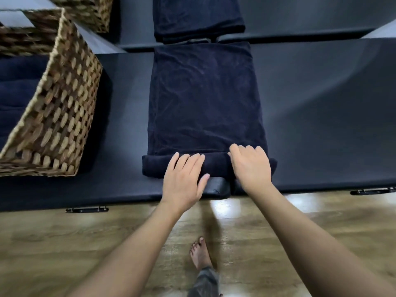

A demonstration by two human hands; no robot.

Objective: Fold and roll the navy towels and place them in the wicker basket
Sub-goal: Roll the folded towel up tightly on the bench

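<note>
Both hands, left hand (183, 175) and right hand (250, 166), press flat-fingered on the near rolled edge of the navy towel (203, 99) on the dark table (321, 103); soft, limp cloth, best held at the roll's ends.

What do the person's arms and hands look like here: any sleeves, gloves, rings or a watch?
Both forearms are bare up to the frame edge, so no sleeves show. The left hand and right hand wear no gloves, and no rings, watch or bracelet are visible. Fingernails look short and unpainted. Below, a bare foot and a grey trouser leg show.
</note>
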